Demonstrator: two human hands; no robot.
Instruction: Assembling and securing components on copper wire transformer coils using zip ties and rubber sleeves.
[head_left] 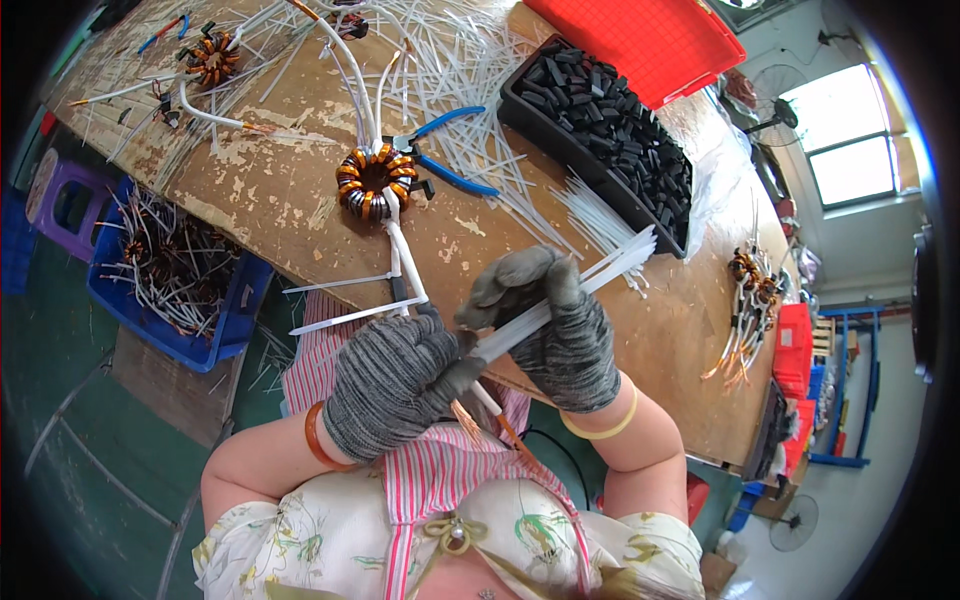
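Note:
Both my hands wear grey knit gloves. My right hand [560, 335] is closed around a bundle of white cable ties [622, 262], which slants down toward my left hand. My left hand [392, 378] is closed too, its thumb against the bundle's lower end. It also grips the white wires [403, 255] of a toroidal coil; their bare copper ends [467, 423] come out below it. The coil [352, 185], an orange and dark wound ring, lies on the table beyond. Two cable ties [350, 318] stick out left of the wires, near a black piece [398, 290].
Blue-handled cutters [458, 180] lie beside the coil. A black tray [560, 135] of small black parts stands right, before a red bin [640, 45]. Loose cable ties [440, 50] cover the far table [280, 200]. More coils lie left [212, 60] and right [752, 275]. A blue crate [180, 345] stands lower left.

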